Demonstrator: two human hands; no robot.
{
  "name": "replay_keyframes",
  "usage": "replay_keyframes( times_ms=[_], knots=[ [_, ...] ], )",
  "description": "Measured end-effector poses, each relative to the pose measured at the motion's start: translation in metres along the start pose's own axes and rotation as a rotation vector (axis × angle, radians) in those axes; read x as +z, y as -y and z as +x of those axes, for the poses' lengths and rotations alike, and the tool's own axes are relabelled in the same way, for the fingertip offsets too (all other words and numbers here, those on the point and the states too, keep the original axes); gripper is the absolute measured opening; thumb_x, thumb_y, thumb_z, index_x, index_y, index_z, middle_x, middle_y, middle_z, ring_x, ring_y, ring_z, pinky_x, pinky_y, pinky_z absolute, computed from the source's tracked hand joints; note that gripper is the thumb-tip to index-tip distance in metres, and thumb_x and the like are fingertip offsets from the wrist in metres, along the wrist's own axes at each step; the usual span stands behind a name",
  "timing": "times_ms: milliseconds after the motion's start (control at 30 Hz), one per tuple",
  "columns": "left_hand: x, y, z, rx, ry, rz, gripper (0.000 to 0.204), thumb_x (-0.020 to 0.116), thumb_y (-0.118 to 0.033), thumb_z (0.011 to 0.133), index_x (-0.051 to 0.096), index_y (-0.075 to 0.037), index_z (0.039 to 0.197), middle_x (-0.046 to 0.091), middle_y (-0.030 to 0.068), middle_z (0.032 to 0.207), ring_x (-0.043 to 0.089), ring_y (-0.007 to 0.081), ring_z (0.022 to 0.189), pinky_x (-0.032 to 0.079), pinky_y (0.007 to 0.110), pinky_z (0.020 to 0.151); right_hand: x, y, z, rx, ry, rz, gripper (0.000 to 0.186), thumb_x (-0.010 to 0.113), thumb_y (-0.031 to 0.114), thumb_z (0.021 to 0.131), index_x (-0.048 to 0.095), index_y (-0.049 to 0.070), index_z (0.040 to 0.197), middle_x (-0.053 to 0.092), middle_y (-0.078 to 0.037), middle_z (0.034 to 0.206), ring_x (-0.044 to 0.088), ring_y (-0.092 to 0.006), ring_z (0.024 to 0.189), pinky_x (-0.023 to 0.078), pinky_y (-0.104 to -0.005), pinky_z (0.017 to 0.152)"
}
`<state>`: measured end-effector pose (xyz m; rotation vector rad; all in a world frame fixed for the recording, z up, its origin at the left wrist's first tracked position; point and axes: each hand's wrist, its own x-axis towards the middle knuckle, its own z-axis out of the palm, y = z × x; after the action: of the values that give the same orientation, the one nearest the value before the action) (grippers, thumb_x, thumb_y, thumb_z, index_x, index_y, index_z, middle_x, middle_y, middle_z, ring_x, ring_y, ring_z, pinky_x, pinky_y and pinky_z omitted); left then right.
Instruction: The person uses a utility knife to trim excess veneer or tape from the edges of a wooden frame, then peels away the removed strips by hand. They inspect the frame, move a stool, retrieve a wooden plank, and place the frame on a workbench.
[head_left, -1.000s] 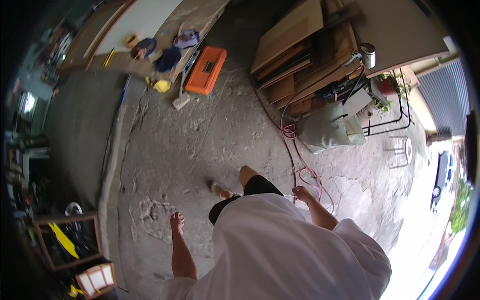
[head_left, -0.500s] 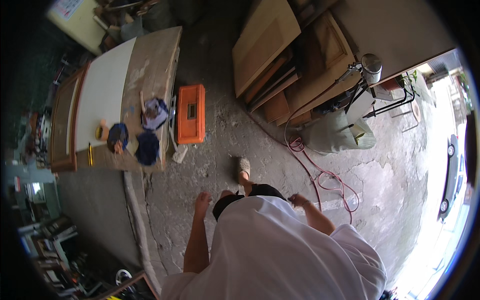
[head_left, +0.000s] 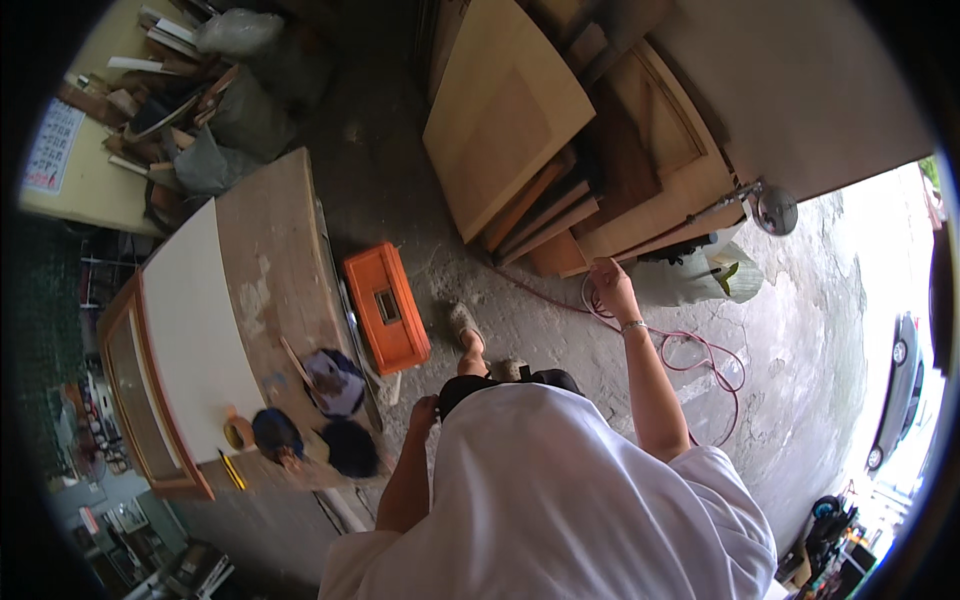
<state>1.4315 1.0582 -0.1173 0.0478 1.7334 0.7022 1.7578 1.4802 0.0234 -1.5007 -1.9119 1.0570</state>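
Note:
My right hand [head_left: 612,287] reaches forward over the floor, beside the lower edge of the leaning wooden panels [head_left: 515,115]. Its fingers are loosely bent and apart, and I see nothing held in them. Close by it runs a thin red hose [head_left: 545,297], which lies in loops on the floor to the right. Low at my left side, my left hand [head_left: 425,412] hangs near my thigh, its fingers too dark and small to read. An orange toolbox [head_left: 388,308] stands on the floor ahead of that hand, next to the workbench [head_left: 275,250].
On the workbench lie a tape roll [head_left: 238,432], a yellow cutter knife [head_left: 232,470], dark round containers [head_left: 348,447] and a framed panel [head_left: 145,385]. A metal cup-shaped tool [head_left: 775,210] hangs by the panels above a pale sack [head_left: 670,280]. Wood scraps [head_left: 160,110] pile up far left.
My right hand has risen from my side and stretched forward toward the panels and hose. My view has turned and come nearer the toolbox and panels. The left hand stays low.

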Motion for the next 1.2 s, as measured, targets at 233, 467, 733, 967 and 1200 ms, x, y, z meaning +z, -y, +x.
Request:
replay_keyframes(
  times_ms=[233,467,733,967,1200],
  knots=[
    [-0.076,-0.143,0.088,0.155,-0.074,0.039,0.041,0.058,-0.041,0.101,0.066,-0.005,0.117,0.072,0.0065,0.101,0.068,0.0166,0.082,0.051,0.032,0.067,-0.001,0.102,0.096,-0.064,-0.262,0.002,0.035,0.062,0.028,0.101,0.063,0.000,0.123,0.072,-0.016,0.106,0.070,-0.0247,0.097,0.054,-0.0351,0.083],
    [-0.102,-0.248,0.143,0.160,-0.085,0.045,0.035,0.063,-0.039,0.098,0.066,-0.010,0.117,0.072,0.0025,0.100,0.068,0.0129,0.078,0.049,0.027,0.064,-0.043,0.147,0.246,0.013,-0.595,0.157,0.050,0.066,0.034,0.099,0.056,-0.005,0.128,0.067,-0.022,0.120,0.066,-0.0308,0.111,0.051,-0.0396,0.094],
    [-0.094,-0.296,0.112,0.264,-0.076,0.082,0.032,0.058,-0.035,0.101,0.067,-0.008,0.116,0.070,0.0058,0.097,0.068,0.0144,0.081,0.048,0.028,0.065,-0.107,0.188,0.436,-0.075,-1.047,0.203,0.057,0.070,0.036,0.094,0.057,-0.010,0.125,0.068,-0.024,0.117,0.067,-0.0340,0.107,0.050,-0.0416,0.095],
    [-0.107,-0.244,0.107,-0.059,-0.081,-0.167,0.031,0.058,-0.029,0.100,0.064,-0.006,0.121,0.070,0.0067,0.100,0.069,0.0164,0.083,0.049,0.030,0.065,-0.106,0.192,0.456,0.061,-0.796,0.358,0.043,0.076,0.031,0.092,0.068,-0.008,0.107,0.067,-0.008,0.092,0.055,-0.0142,0.079,0.046,-0.0285,0.071],
    [-0.096,-0.209,0.119,0.285,0.002,0.163,0.041,0.061,-0.035,0.097,0.061,-0.003,0.122,0.069,0.0127,0.110,0.069,0.0236,0.090,0.053,0.037,0.072,-0.099,0.168,0.465,-0.038,-0.811,0.336,0.037,0.077,0.036,0.093,0.064,0.003,0.082,0.053,0.004,0.073,0.040,-0.0101,0.063,0.034,-0.0274,0.055]
  ],
)
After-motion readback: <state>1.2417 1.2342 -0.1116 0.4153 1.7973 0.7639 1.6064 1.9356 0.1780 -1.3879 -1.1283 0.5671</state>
